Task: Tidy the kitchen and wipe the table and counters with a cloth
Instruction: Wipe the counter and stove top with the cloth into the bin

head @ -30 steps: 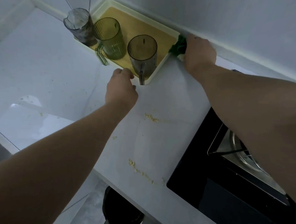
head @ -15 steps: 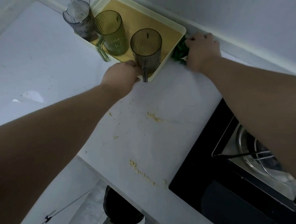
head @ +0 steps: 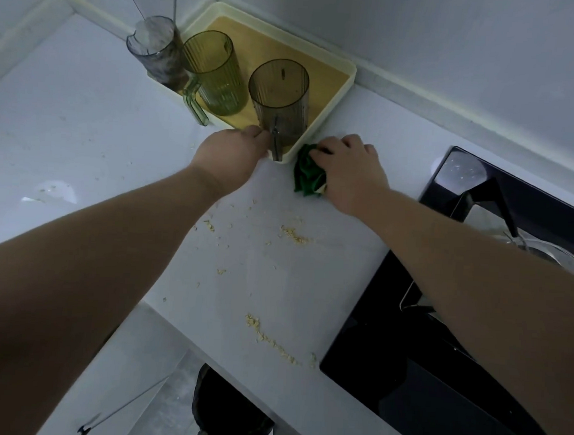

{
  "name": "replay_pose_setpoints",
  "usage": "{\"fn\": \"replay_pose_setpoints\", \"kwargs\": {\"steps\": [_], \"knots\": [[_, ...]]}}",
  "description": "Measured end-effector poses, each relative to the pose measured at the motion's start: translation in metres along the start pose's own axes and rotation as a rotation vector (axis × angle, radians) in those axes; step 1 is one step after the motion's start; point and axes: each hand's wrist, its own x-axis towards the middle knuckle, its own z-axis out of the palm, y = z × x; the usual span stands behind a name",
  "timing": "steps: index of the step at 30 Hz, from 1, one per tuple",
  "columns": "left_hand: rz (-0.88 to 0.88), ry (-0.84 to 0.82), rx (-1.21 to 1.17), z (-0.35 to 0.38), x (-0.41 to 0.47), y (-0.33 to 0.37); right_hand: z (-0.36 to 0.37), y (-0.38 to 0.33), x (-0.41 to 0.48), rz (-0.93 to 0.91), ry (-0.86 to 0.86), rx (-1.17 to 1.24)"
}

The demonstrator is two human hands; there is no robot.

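While your left hand (head: pixel 232 156) is gripping the tray (head: pixel 281 47) by its near edge, your right hand (head: pixel 349 175) is clutching the green cloth (head: pixel 307 175) on the tabletop (head: pixel 292 284).

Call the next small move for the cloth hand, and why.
Probably sweep the green cloth toward the person: the right hand holds it on the counter beside the tray's near corner, and crumbs lie scattered just nearer. The left hand holds the tray rim.
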Motion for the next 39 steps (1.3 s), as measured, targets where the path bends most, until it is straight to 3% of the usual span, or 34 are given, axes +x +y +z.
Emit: {"fn": "replay_pose_setpoints", "kwargs": {"steps": [12, 19, 22, 28, 39], "knots": [[0.032, 0.169, -0.103, -0.011, -0.006, -0.014, -0.004, -0.01, -0.009, -0.173, -0.035, 0.138], [0.055, 0.271, -0.159, -0.016, -0.008, -0.021, -0.011, 0.029, 0.021, 0.07, 0.367, 0.104], [0.051, 0.305, -0.183, -0.017, -0.009, -0.023, -0.018, 0.049, 0.05, 0.12, 0.429, 0.046], [0.068, 0.348, -0.177, -0.017, -0.009, -0.028, -0.015, 0.064, 0.097, 0.101, 0.388, -0.071], [0.021, 0.359, -0.227, -0.021, -0.009, -0.029, -0.015, 0.05, 0.123, 0.35, 0.101, -0.028]]}}
